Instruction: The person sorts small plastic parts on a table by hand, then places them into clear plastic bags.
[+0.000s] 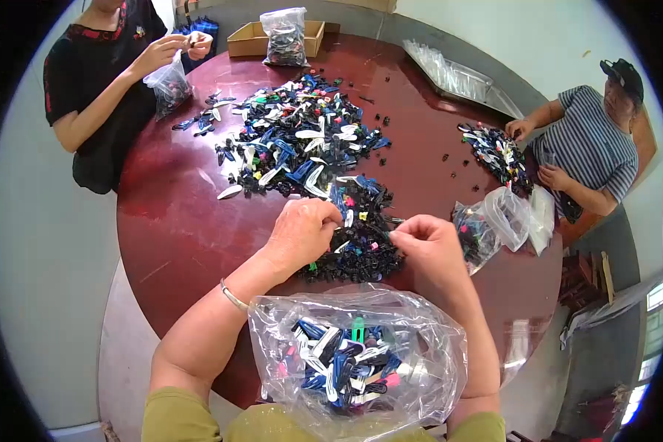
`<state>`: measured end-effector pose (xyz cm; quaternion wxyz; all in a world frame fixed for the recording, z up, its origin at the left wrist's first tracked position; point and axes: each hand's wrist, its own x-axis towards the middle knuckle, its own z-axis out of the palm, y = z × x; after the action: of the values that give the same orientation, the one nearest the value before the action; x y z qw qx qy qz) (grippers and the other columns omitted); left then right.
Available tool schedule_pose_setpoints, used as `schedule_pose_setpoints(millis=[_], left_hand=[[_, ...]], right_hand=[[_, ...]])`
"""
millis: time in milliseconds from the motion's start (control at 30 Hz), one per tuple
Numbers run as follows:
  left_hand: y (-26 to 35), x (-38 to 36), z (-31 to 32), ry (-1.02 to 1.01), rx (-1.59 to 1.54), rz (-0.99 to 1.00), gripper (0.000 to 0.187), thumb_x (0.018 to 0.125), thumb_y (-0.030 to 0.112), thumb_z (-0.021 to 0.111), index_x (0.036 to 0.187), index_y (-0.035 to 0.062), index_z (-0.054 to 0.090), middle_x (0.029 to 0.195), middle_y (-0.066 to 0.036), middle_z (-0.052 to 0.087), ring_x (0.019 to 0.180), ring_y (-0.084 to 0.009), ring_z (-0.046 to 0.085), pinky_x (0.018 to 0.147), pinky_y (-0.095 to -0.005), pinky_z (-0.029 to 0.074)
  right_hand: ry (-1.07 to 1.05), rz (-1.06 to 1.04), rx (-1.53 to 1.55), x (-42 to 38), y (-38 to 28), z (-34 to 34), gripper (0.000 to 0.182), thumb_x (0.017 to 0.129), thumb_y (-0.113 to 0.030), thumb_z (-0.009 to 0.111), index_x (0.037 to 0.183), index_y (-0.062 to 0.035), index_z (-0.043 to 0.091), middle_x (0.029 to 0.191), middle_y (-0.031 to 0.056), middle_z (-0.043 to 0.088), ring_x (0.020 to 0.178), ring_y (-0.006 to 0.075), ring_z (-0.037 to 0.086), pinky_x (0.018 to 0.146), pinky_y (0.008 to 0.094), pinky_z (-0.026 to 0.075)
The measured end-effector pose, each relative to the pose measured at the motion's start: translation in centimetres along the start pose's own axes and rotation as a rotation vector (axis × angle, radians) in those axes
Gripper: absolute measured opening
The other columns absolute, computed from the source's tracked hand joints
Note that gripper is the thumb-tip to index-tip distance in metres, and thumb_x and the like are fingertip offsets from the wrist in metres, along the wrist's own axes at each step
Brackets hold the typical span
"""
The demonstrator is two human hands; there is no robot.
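My left hand [306,230] is closed in a pinch over the near part of a big pile of hair clips [295,140]; whatever lies between its fingertips is hidden. Thumb and forefinger of my right hand [429,241] pinch at the pile's right edge, on what looks like a dark hair clip [394,219]. Small black claw clips [353,258] are heaped between and below the hands. Close to my body, under my forearms, a clear plastic bag [435,346] stands with its mouth open, holding blue, white, black, pink and green snap clips [339,361].
Across the round red table [169,243], one person at left handles a filled bag [171,85]; another at right sorts a smaller clip pile [497,151]. A cardboard box [247,40], a full bag [283,37], a metal tray [464,81] and another bag [508,217] sit around.
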<state>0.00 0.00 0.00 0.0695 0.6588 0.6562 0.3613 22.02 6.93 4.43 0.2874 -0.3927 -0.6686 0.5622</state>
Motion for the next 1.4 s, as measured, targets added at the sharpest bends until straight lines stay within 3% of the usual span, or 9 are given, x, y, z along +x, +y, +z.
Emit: schedule_pose_setpoints(millis=[67,233,300,367,400,500,767,1000,1400], left_hand=[[-0.3,0.0,0.0,0.02,-0.024,-0.011,0.009,0.078,0.006,0.067,0.086,0.0049,0.071,0.085,-0.011,0.07,0.086,-0.0306,0.066,0.078,-0.0394,0.05],[-0.1,-0.1,0.2,0.008,-0.074,-0.029,0.011,0.075,0.009,0.07,0.085,0.0052,0.071,0.086,-0.012,0.07,0.087,-0.0306,0.065,0.078,-0.0398,0.05],[0.1,-0.1,0.2,0.001,-0.018,0.034,0.011,0.074,0.01,0.071,0.084,0.0056,0.071,0.087,-0.012,0.069,0.088,-0.0303,0.064,0.08,-0.0404,0.049],[-0.3,-0.6,0.7,0.036,0.087,0.147,0.01,0.074,0.01,0.07,0.083,0.0059,0.071,0.088,-0.011,0.068,0.089,-0.0302,0.064,0.082,-0.0413,0.047],[-0.2,-0.7,0.7,0.026,0.09,0.141,0.009,0.074,0.01,0.07,0.082,0.0059,0.07,0.088,-0.011,0.068,0.089,-0.0302,0.063,0.082,-0.0417,0.047],[-0.3,-0.6,0.6,0.001,0.09,0.119,0.006,0.074,0.009,0.069,0.079,0.0056,0.069,0.087,-0.01,0.067,0.089,-0.0305,0.063,0.083,-0.0424,0.046],[-0.2,-0.4,0.5,-0.015,0.031,0.122,0.005,0.075,0.009,0.068,0.077,0.0051,0.066,0.082,-0.012,0.066,0.085,-0.0317,0.063,0.08,-0.0429,0.046],[-0.1,-0.2,0.5,0.048,-0.125,-0.021,0.006,0.08,0.008,0.064,0.081,0.0016,0.063,0.078,-0.016,0.065,0.078,-0.0351,0.064,0.07,-0.0433,0.049],[1.1,-0.1,-0.4,0.016,-0.155,-0.121,0.008,0.081,0.009,0.063,0.084,0.0014,0.062,0.079,-0.017,0.066,0.078,-0.0352,0.065,0.071,-0.0435,0.05]], right_hand=[[-0.03,0.021,0.207,-1.1,-2.2,-0.4,0.004,0.079,-0.001,0.071,0.078,-0.0013,0.067,0.071,-0.0022,0.061,0.067,0.0035,0.055,0.06,0.0193,0.042],[-0.456,-0.179,0.185,-4.7,-6.8,-2.2,0.007,0.076,0.003,0.072,0.073,0.0007,0.066,0.072,-0.0021,0.061,0.066,0.0038,0.055,0.057,0.0201,0.041],[-0.468,-0.212,0.129,-4.7,-6.9,-2.0,0.005,0.078,0.0,0.072,0.077,0.0018,0.068,0.072,-0.0023,0.061,0.066,0.0029,0.054,0.057,0.02,0.041],[-0.167,-0.118,-0.027,-3.7,-5.3,-0.6,0.008,0.081,-0.005,0.073,0.08,0.002,0.069,0.074,-0.0018,0.063,0.066,0.0033,0.053,0.057,0.0205,0.041],[-0.103,-0.23,-0.166,-2.5,-3.8,-0.3,0.012,0.085,-0.01,0.071,0.084,0.0015,0.07,0.075,-0.0018,0.063,0.065,0.0035,0.052,0.057,0.0212,0.042],[-0.141,-0.135,-0.146,-0.6,0.0,0.6,0.014,0.086,-0.012,0.071,0.086,0.0019,0.07,0.074,-0.0016,0.063,0.066,0.004,0.053,0.057,0.0219,0.043],[-0.139,-0.191,-0.271,0.3,1.9,1.7,0.017,0.083,-0.014,0.072,0.092,0.0001,0.071,0.081,0.006,0.067,0.067,0.0095,0.06,0.062,0.0264,0.049],[-0.109,-0.511,-0.67,0.2,2.7,4.2,0.032,0.076,-0.022,0.078,0.107,-0.0161,0.07,0.095,0.0064,0.058,0.077,0.0249,0.063,0.063,0.0377,0.052],[-0.064,-0.741,-0.807,0.1,1.7,4.8,0.024,0.071,-0.012,0.074,0.095,-0.0109,0.069,0.087,0.0061,0.055,0.074,0.0245,0.062,0.061,0.0373,0.051]])
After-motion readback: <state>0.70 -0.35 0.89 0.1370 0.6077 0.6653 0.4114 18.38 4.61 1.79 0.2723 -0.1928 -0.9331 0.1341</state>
